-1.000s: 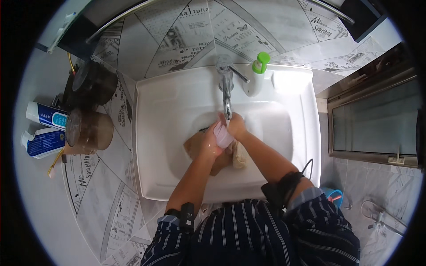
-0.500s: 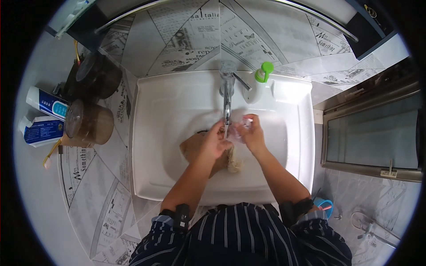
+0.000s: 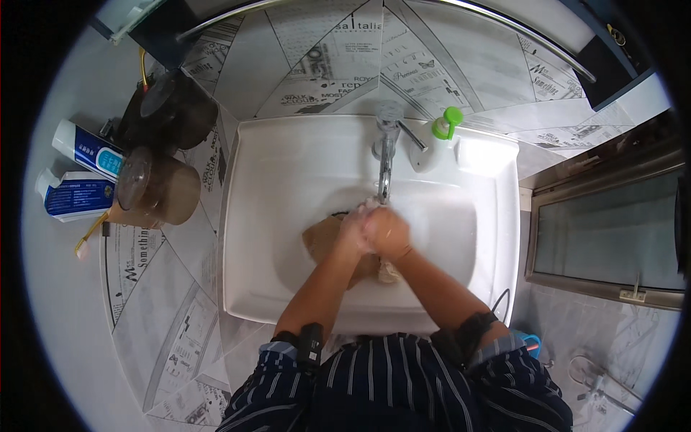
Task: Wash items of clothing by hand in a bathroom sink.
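Under the chrome faucet point(image 3: 386, 169), both my hands are pressed together and blurred by motion. My left hand point(image 3: 353, 232) is closed on the left side. My right hand point(image 3: 389, 232) closes over it from the right, its fingers curled. Something pinkish and wet shows in part between them; its kind cannot be made out. Below the hands, in the white sink basin point(image 3: 288, 187), lies a tan, cloth-like piece point(image 3: 322, 240), partly hidden by my left forearm. A crumpled cream cloth point(image 3: 389, 272) lies beside it, near my right wrist.
A white pump bottle with a green top point(image 3: 448, 129) stands on the sink's back right ledge. Brown translucent containers point(image 3: 173, 191), a blue-and-white tube point(image 3: 90, 151) and a blue box point(image 3: 79, 196) are at the left. A glass-paned door point(image 3: 608, 230) stands at the right.
My hands were apart under the running water, the right one with the pinkish thing at its fingers. Now they have come together below the spout. The whole view has shifted slightly.
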Tool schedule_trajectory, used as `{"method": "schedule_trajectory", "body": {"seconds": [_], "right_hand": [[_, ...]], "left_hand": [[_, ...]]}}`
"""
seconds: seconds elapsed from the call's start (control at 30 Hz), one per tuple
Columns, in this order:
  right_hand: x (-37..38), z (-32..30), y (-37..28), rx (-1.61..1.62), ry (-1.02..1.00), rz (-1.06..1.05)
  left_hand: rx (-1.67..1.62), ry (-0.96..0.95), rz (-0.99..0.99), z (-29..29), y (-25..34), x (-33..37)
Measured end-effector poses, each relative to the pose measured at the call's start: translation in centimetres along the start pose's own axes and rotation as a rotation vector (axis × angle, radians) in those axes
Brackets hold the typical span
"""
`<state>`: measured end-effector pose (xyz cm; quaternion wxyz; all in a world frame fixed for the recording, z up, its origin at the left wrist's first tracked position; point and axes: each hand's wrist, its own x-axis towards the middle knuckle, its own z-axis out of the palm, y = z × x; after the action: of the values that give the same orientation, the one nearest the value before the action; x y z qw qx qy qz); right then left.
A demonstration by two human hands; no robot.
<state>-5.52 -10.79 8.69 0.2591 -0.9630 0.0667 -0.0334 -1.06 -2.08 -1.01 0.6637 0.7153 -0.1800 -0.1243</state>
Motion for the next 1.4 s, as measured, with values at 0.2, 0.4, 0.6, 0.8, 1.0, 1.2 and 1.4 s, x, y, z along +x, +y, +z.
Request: {"method": "schedule_trajectory", "body": {"seconds": [0.2, 0.4, 0.6, 0.8, 1.0, 1.2, 1.4], "right_hand": [[3.4, 3.6, 7.2, 0.573, 0.025, 0.484], [0.8, -0.1, 4.0, 1.392, -0.252, 0.988], [-2.9, 0.3, 0.2, 0.863, 0.254, 0.247], [-3.6, 0.5, -2.4, 0.331, 0.163, -0.103], [2.6, 1.5, 7.0, 0.176, 0.071, 0.429], [1.3, -0.3, 5.2, 0.950, 0.057, 0.507], [-4.1, 0.0, -3.4, 0.770, 0.197, 0.026]], "left_hand": [[-1.229, -0.006, -0.878, 0.7, 4.7, 1.6], [-0.999, 0.232, -0.662, -1.4, 2.1, 2.3], [-1.049, 0.296, -0.682, 1.6, 0.9, 1.8], [-1.415, -0.320, -0.536, -0.2, -2.5, 0.0], [-1.078, 0.002, -0.866, 3.2, 3.6, 0.6], [-0.994, 0.156, -0.810, -1.2, 4.8, 0.9], [-1.036, 0.038, -0.685, -0.7, 3.5, 0.5]]}}
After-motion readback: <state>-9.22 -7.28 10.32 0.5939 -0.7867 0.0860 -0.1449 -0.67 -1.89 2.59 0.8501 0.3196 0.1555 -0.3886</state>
